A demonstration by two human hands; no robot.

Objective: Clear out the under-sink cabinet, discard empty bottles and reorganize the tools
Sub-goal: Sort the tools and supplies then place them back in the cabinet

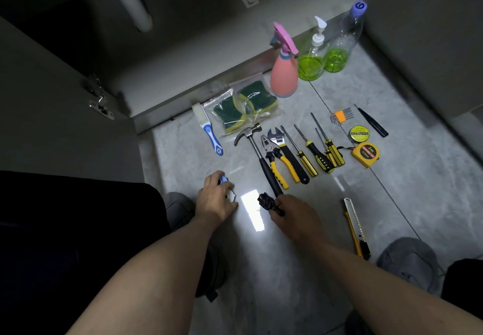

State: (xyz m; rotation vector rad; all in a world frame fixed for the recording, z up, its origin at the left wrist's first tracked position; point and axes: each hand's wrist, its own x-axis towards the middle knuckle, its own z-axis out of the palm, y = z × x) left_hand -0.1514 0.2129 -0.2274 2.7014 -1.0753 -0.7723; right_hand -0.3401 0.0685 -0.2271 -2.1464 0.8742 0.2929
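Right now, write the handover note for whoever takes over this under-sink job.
Left hand grips a small light-blue and white object on the floor; what it is, unclear. Right hand holds a small black bundle beside the black-handled claw hammer.
Done: tools lie in a row on the grey tiled floor, from hammer to yellow tape measure; pink spray bottle and two clear bottles of green liquid stand by the cabinet edge.
Left: place the held items and the yellow utility knife; check the bottles, then restock.
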